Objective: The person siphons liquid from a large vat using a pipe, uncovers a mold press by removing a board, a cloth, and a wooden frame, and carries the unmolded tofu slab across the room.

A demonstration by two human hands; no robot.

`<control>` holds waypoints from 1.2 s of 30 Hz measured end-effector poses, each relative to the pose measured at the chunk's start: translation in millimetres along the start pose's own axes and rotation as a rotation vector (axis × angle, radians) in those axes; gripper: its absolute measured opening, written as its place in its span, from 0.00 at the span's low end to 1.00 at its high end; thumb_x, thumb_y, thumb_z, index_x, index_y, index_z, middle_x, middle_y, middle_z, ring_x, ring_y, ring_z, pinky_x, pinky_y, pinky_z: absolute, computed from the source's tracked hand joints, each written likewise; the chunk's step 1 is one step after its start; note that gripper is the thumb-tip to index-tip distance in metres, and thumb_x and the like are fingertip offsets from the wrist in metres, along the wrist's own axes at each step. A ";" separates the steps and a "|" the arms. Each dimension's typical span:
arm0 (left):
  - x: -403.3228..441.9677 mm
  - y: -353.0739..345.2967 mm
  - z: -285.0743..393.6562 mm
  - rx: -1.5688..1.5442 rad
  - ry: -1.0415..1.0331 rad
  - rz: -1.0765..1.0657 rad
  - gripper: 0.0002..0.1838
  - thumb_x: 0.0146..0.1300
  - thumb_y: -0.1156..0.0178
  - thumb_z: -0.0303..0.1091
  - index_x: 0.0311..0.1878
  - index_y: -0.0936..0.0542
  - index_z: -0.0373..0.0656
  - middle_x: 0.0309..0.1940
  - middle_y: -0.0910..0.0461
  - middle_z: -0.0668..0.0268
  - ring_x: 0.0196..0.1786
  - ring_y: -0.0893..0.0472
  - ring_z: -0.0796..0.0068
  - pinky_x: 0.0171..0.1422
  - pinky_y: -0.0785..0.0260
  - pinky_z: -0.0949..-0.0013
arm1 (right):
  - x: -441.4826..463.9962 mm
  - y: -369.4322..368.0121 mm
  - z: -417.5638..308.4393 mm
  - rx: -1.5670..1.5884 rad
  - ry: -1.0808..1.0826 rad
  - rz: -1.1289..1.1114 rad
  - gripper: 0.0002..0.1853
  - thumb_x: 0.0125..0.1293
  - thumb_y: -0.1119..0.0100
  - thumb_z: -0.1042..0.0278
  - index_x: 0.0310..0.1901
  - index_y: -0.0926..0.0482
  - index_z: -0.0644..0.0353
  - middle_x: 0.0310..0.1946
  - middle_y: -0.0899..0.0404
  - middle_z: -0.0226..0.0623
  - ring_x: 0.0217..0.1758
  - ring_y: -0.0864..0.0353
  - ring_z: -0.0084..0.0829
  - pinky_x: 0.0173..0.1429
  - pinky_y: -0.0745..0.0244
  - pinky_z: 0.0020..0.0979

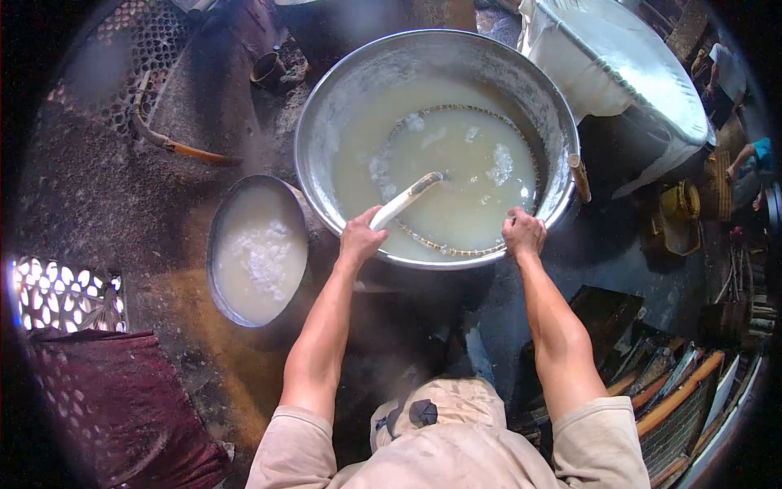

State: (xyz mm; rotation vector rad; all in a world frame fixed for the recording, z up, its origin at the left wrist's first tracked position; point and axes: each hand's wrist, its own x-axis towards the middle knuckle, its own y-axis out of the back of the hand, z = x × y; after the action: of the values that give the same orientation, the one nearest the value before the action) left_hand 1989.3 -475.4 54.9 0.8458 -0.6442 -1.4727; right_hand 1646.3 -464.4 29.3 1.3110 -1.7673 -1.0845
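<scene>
A wide metal basin point(322, 175) holds cloudy, pale liquid with white foam patches. My left hand point(362, 235) is closed round a thick, pale, slightly curved stick point(407, 200), whose darker far end reaches over the liquid. Partly sunk in the basin is a round hoop with a beaded-looking edge point(456, 107), perhaps the rim of a strainer. At the basin's near right side my right hand point(524, 232) is closed over the hoop's edge, beside the basin rim. What lies inside the hoop under the liquid is hidden.
An oval pan point(259, 257) of foamy pale liquid stands left. A cloth-lined vat point(619, 57) is at upper right, near a wooden peg point(579, 179) at the basin's rim. Boards point(680, 395) lean at lower right; other people point(753, 155) are at the far right.
</scene>
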 end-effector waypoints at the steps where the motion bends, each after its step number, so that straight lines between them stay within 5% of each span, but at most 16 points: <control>1: 0.3 0.2 0.4 0.000 0.000 0.000 0.29 0.45 0.38 0.42 0.56 0.22 0.52 0.40 0.17 0.54 0.44 0.17 0.58 0.51 0.25 0.61 | -0.2 0.3 -0.2 0.000 -0.006 -0.002 0.12 0.54 0.47 0.64 0.38 0.19 0.52 0.31 0.16 0.42 0.39 0.17 0.42 0.52 0.31 0.40; 27: 2.3 -1.7 0.4 0.005 0.017 0.031 0.30 0.45 0.40 0.39 0.57 0.24 0.53 0.40 0.18 0.52 0.46 0.19 0.52 0.53 0.27 0.55 | 1.8 -3.3 2.2 -0.020 -0.008 0.003 0.11 0.55 0.47 0.65 0.38 0.18 0.51 0.32 0.16 0.42 0.39 0.17 0.42 0.53 0.31 0.40; 36: 1.8 1.2 4.9 -0.014 0.045 -0.007 0.30 0.44 0.39 0.39 0.57 0.23 0.49 0.43 0.18 0.54 0.47 0.18 0.57 0.54 0.27 0.60 | 1.4 -1.4 2.4 0.007 -0.008 0.002 0.12 0.54 0.47 0.65 0.39 0.18 0.52 0.31 0.16 0.44 0.38 0.17 0.43 0.52 0.31 0.40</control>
State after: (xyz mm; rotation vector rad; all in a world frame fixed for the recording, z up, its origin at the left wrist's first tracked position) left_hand 1986.1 -477.7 58.5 0.8688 -0.5973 -1.4588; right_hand 1644.4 -465.4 27.1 1.3102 -1.7794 -1.0844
